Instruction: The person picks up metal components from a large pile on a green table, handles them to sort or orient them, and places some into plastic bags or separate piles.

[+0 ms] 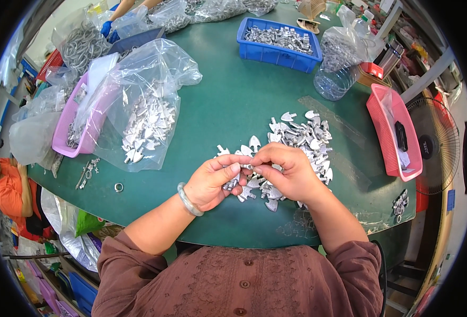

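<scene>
My left hand [212, 182], with a pale bangle [189, 199] at its wrist, is curled around several small silver metal parts [230, 185]. Between its thumb and index finger it also grips one small silver metal piece [247, 167]. My right hand [288, 168] meets it there, thumb and fingertips pinching the same piece. Most of that piece is hidden by the fingers. Around and behind both hands spreads a loose pile of silver, spade-shaped metal parts with short stems [314, 142] on the green table [207, 113].
At the left, a clear plastic bag [165, 58] of similar parts leans on a pink basket [59, 132]. Further back stands a blue bin [244, 46] of metal pieces. A clear plastic container [331, 84], a pink-red basket [410, 171] and a fan [434, 145] are at the right. Co-workers sit left and far.
</scene>
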The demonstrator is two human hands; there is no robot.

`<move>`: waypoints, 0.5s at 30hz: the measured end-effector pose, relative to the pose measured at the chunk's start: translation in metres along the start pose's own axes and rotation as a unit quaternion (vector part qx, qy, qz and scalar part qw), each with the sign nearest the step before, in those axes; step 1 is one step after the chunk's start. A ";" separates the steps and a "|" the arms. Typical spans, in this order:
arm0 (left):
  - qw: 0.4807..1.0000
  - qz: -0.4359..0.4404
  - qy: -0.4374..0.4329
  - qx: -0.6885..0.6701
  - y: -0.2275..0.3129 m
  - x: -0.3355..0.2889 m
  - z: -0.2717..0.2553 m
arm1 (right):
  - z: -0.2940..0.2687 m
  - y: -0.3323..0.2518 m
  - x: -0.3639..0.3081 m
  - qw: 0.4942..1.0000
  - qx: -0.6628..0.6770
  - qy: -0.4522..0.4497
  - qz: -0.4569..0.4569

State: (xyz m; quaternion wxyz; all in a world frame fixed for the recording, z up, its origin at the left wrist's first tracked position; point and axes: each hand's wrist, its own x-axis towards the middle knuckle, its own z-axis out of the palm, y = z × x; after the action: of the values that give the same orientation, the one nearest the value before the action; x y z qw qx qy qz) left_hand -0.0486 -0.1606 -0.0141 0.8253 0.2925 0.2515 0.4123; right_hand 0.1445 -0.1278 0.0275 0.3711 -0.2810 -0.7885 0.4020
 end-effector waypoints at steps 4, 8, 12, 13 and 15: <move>1.000 0.011 -0.011 -0.004 0.003 0.003 -0.001 | 0.001 0.002 0.000 1.000 -0.001 0.011 0.018; 1.000 0.008 -0.003 -0.017 0.001 0.001 0.000 | 0.003 0.002 -0.004 0.999 0.017 0.027 0.019; 0.999 0.011 -0.003 -0.038 0.000 0.001 -0.001 | 0.003 0.002 -0.004 0.999 0.018 0.025 0.013; 0.999 0.012 0.000 -0.042 0.001 0.001 -0.001 | 0.003 0.002 -0.004 0.999 0.018 0.026 0.012; 0.999 0.014 0.001 -0.044 0.001 0.002 -0.002 | 0.004 0.003 -0.003 0.999 0.033 0.023 0.007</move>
State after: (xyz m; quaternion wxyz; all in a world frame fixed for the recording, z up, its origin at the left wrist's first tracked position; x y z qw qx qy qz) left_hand -0.0498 -0.1579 -0.0154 0.8312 0.2590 0.2297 0.4350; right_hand 0.1434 -0.1300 0.0229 0.3958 -0.2835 -0.7639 0.4236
